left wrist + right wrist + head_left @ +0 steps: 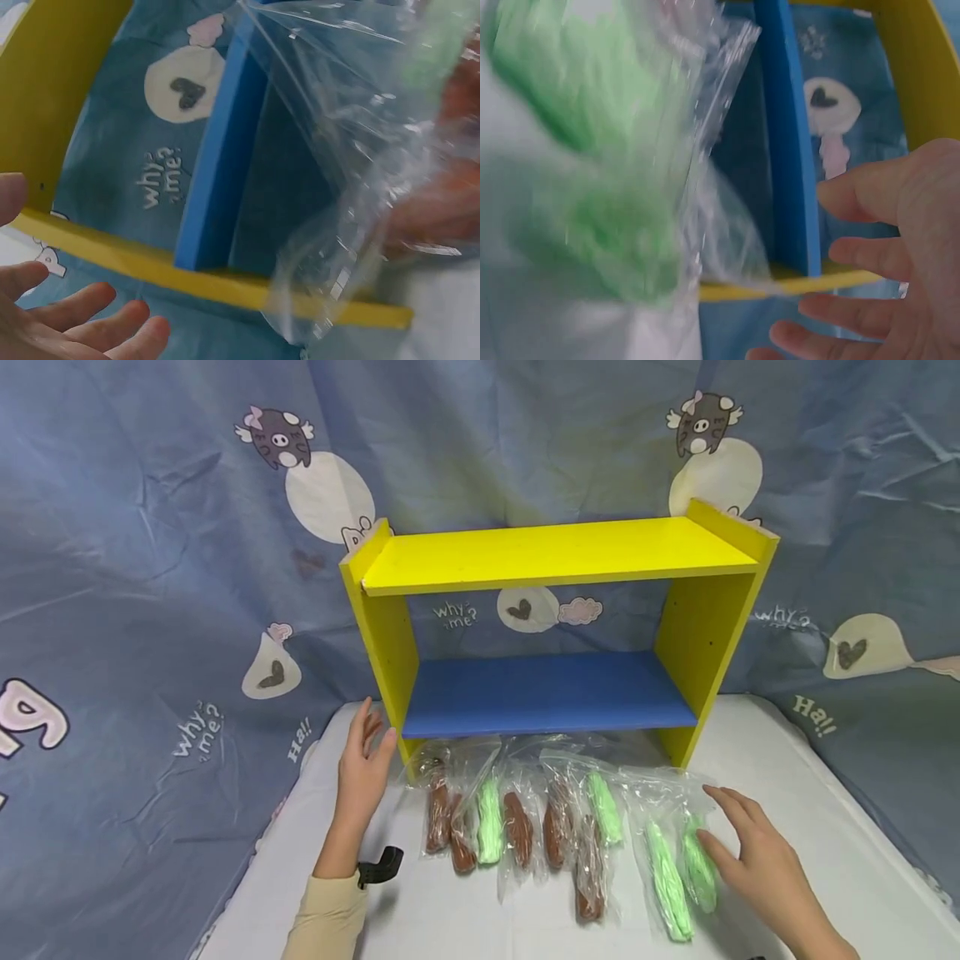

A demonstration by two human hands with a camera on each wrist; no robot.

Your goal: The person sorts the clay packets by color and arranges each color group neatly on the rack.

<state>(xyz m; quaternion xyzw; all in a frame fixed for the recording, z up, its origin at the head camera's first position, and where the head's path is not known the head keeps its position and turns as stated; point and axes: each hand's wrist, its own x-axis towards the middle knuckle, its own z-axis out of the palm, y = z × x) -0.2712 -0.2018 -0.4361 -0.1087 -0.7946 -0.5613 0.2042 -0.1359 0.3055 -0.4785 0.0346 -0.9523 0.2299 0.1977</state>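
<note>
Head: bundles (490, 821) inside clear bags (645, 789)

A smooth white table (480, 931) holds everything up. A yellow and blue shelf with flat boards (540, 556) stands on it, toward the back. In front of the shelf, long brown, grooved lumps (517, 831) and long, light green, grooved lumps (490, 822) lie in a row on the white top. They are inside shiny, see-through plastic bags (510, 877). There are five brown ones and four green ones. Two green ones lie side by side at the right end.
</note>
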